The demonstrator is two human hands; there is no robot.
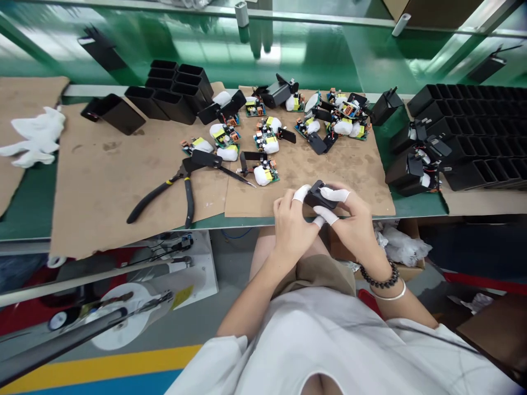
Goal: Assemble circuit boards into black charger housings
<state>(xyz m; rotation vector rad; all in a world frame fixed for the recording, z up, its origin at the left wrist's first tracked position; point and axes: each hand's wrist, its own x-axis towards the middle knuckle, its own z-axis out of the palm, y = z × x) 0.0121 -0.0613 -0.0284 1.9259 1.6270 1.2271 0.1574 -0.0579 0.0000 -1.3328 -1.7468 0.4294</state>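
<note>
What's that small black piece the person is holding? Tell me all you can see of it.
The small black piece looks like matte plastic, boxy with rounded edges, tilted slightly. The left hand and right hand pinch it between them, white-capped fingertips on its top and sides, over the near edge of the cardboard sheet.

Small black casing (pixel 319 196) up here, matte plastic, boxy with rounded corners, tilted down toward my right. It's lifted off the desk (pixel 247 222), just over the near edge, pinched between my left grip (pixel 293 222) and right grip (pixel 354 225), fingertips covering its ends.
</note>
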